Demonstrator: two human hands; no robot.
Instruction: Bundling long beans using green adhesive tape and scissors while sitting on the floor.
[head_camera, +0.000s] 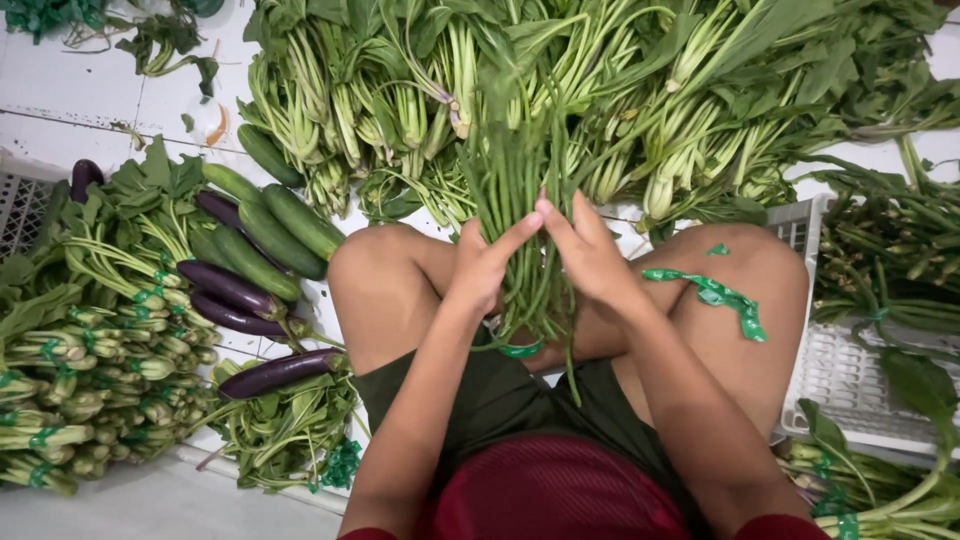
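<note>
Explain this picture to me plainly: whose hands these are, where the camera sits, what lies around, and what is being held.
The single picture comes from a camera worn on a person's head, looking down. That person sits cross-legged on a white tiled floor. Their left hand and right hand both grip a bundle of long green beans, with a green band near its lower end. A green tape strip lies on the right knee. Around them: leafy greens, tied bunches, cucumbers, purple eggplants and a white crate.

Purple eggplants (232, 290) and green cucumbers (285, 225) lie left beside tied leafy bundles (90, 370), loose greens (640, 100) heaped ahead, a white crate (850, 380) at right.
</note>
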